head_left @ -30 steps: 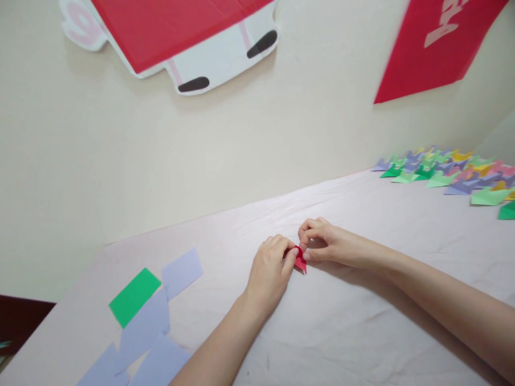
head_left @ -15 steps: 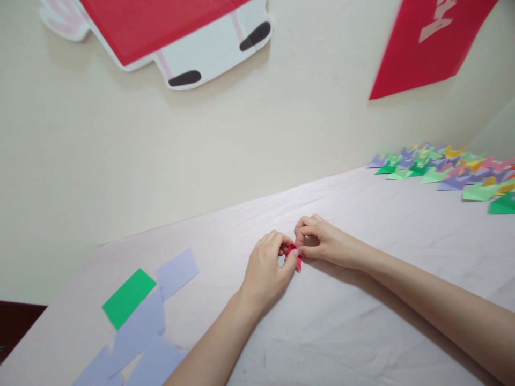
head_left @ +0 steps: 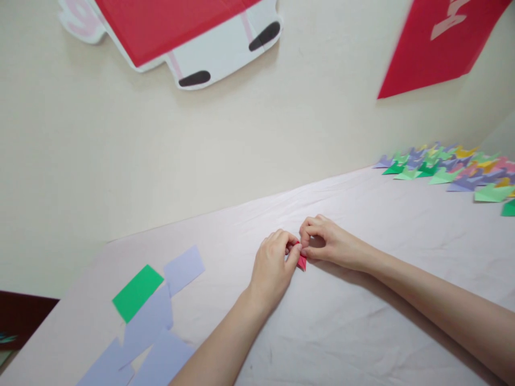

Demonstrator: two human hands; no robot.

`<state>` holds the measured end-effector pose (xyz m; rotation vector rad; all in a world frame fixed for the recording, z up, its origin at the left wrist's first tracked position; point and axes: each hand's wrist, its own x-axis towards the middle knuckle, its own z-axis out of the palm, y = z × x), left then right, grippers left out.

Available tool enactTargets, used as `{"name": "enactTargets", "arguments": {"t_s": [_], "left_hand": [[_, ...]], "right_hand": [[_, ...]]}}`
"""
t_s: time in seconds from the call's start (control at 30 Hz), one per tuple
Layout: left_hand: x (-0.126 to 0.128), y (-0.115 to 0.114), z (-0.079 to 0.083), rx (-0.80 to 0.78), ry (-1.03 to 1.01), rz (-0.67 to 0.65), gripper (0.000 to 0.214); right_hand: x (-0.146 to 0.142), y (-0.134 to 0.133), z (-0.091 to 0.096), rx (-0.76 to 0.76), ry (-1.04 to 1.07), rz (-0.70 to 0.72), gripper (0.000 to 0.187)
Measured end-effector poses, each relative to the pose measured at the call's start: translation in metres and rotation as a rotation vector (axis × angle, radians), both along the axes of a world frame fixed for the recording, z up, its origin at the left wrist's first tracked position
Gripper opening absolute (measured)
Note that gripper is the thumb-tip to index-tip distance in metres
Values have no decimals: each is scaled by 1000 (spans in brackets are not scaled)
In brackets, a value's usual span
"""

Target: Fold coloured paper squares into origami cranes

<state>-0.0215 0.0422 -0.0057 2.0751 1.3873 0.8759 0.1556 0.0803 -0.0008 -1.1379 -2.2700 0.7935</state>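
Note:
A small folded piece of red paper is pinched between my two hands, just above or on the pale cloth near the middle of the table. My left hand grips its left side between thumb and fingers. From the right, my right hand meets it with thumb and index fingertips pressed together at its upper edge. My fingers cover most of the paper, and only a pointed lower end shows.
Flat purple paper sheets and a green sheet lie at the left. Several folded paper pieces in mixed colours stand in rows at the far right. A wall with red decorations rises behind the cloth-covered table.
The view has shifted slightly, so everything sits a little to the right. Both hands still hold the red paper, whose visible end now looks flatter and more pointed.

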Motion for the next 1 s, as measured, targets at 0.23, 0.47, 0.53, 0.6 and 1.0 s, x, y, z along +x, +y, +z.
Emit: {"name": "enactTargets", "arguments": {"t_s": [0.23,0.47,0.53,0.6,1.0], "left_hand": [[-2,0,3,-32,-95,-19,14],[13,-8,10,-386,-652,164,39],[19,-9,11,-523,-795,97,39],[22,-10,10,-566,-853,37,32],[22,-6,0,-462,-765,-69,14]], "right_hand": [[-2,-2,0,10,47,-15,12],[-1,-4,-2,74,390,-212,15],[-1,-5,-2,90,409,-214,14],[-3,-7,-1,115,380,-197,13],[-7,-14,4,388,156,-23,12]]}}
